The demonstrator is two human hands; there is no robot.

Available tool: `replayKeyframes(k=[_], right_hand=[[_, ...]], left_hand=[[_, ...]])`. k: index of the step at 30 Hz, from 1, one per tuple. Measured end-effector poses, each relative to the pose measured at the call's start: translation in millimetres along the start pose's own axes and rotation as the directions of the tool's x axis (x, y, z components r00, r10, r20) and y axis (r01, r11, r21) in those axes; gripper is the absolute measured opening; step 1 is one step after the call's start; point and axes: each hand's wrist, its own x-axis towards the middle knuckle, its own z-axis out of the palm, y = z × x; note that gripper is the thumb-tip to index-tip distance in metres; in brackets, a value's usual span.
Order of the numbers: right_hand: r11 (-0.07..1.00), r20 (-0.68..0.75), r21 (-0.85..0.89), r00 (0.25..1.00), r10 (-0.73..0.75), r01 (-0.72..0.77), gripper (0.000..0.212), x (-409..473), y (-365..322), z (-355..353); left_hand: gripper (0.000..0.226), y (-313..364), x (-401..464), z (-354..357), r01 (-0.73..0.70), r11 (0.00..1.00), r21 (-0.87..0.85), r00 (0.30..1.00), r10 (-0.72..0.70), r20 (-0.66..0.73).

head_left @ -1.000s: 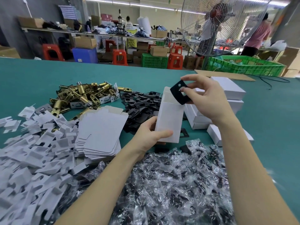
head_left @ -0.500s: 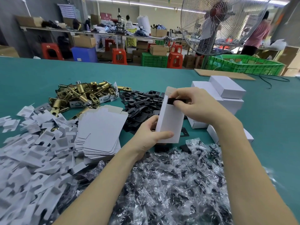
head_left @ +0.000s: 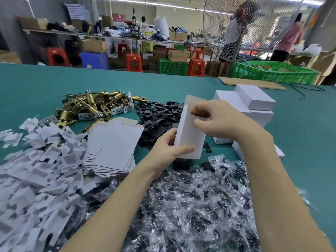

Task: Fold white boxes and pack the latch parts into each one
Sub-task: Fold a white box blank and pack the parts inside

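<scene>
Table (head_left: pixel 54 82): teal-green, plain. Held box (head_left: pixel 189 135): white outside, pale brown-grey inner flap at 12 o'clock. Flat box blanks (head_left: pixel 114 148), at 9 o'clock of it: white. Cardboard inserts (head_left: pixel 27 179), at 8 o'clock: white. Latch bolts (head_left: pixel 92 104), at 10 o'clock: brass-gold with silver faces. Strike plates (head_left: pixel 160 113), at 11 o'clock: matte black. Bagged parts (head_left: pixel 190 206), at 6 o'clock: clear glossy film over black contents. Folded boxes (head_left: pixel 254 99), at 2 o'clock: white. Crate (head_left: pixel 272 71), far at 1 o'clock: bright green lattice. Stools (head_left: pixel 133 61): red-orange.
</scene>
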Motion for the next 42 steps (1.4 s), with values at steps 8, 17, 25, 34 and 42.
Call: replayKeyframes(k=[8, 17, 25, 34, 42], right_hand=[[1.0, -0.027, -0.019, 0.999, -0.021, 0.021, 0.016, -2, -6, -2], [0.97, -0.407, 0.239, 0.911, 0.063, 0.04, 0.012, 4, 2, 5], [0.786, 0.184, 0.552, 0.96, 0.212, -0.28, 0.029, -4, 15, 5], [0.672, 0.39, 0.666, 0.919, 0.055, -0.323, 0.053, -9, 26, 10], [0.629, 0.378, 0.731, 0.924, -0.052, -0.264, 0.048, -13, 40, 14]], left_hand=[[0.05, -2, 1, -1, -0.002, 1.0, -0.009, 1.0, 0.002, -0.01], [0.056, -8, 6, -2, -0.043, 0.997, -0.071, 0.995, 0.037, -0.087], [0.052, -10, 8, -2, -0.165, 0.986, -0.011, 0.982, 0.163, -0.092], [0.048, -8, 8, -3, -0.244, 0.969, 0.036, 0.96, 0.247, -0.132], [0.059, -6, 6, -3, -0.32, 0.944, 0.077, 0.935, 0.328, -0.137]])
